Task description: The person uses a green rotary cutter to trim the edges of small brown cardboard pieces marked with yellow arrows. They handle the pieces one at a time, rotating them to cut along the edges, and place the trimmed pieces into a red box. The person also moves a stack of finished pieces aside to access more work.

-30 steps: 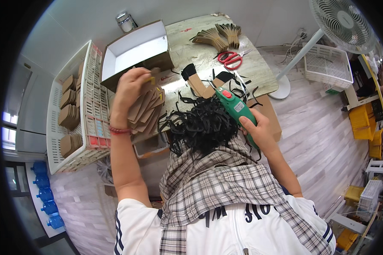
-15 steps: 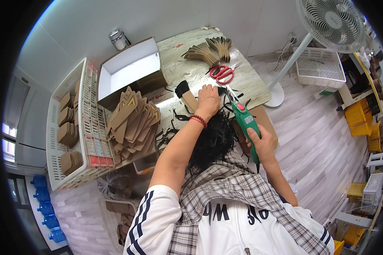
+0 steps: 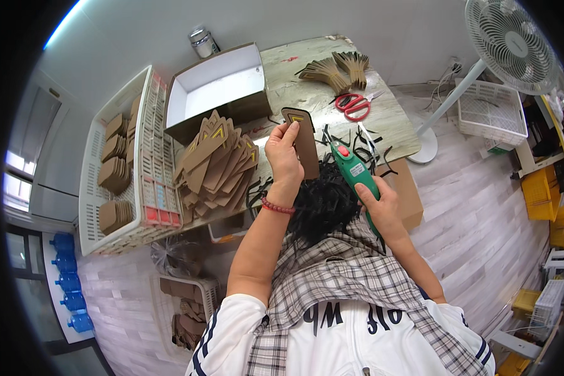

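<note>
Gripping a flat brown piece (image 3: 306,149) with a yellow angled mark, your left hand (image 3: 284,155) has its thumb pressed on the face; the fingers behind are partly hidden. The piece is over the near part of the table (image 3: 288,78), rounded end away from you. Your right hand (image 3: 382,210) is closed around a green handheld tool (image 3: 354,169), thumb on its body. Black strips (image 3: 323,210) lie heaped between your forearms. Similar brown pieces (image 3: 214,166) lie piled leftward, beside a white crate (image 3: 158,182). Red-handled scissors (image 3: 355,108) rest beyond the tool.
</note>
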A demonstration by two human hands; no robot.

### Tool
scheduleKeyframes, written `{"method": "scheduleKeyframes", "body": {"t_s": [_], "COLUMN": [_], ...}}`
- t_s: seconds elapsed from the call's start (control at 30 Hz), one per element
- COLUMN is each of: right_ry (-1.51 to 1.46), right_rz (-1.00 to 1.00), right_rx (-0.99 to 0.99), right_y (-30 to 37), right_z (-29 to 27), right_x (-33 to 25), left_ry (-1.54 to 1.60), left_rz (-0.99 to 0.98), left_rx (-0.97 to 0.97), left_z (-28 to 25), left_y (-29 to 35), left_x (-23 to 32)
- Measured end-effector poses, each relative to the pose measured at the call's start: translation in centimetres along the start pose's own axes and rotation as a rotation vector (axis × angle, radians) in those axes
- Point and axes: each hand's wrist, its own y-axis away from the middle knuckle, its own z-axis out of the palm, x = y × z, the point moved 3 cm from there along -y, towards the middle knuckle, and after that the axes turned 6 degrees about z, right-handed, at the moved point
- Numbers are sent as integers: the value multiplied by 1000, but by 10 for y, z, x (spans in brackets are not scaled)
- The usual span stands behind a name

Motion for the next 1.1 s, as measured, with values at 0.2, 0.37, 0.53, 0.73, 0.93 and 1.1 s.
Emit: {"method": "scheduleKeyframes", "body": {"t_s": [0.2,0.37,0.53,0.73,0.93,1.1], "right_ry": [19,-23,-34,-72,-72,-34], "right_rz": [-39,-31,-10,-9,-17,-38], "right_rx": [-16,-12,-14,-13,-26,-52], "right_y": [3,2,2,-1,-1,1], "right_z": [6,2,-3,-6,-9,-12], "right_x": [1,4,3,2,1,1], "left_ry": [82,89,32,-47,-89,-177], "left_rz": [-7,-54,-125,-113,-70,45], "left_rx": [85,58,21,-2,-85,-110], "left_z": [5,10,11,11,10,10], "left_y": [18,27,32,38,40,32], "left_x": [-4,-15,-21,-23,-12,-3]}}
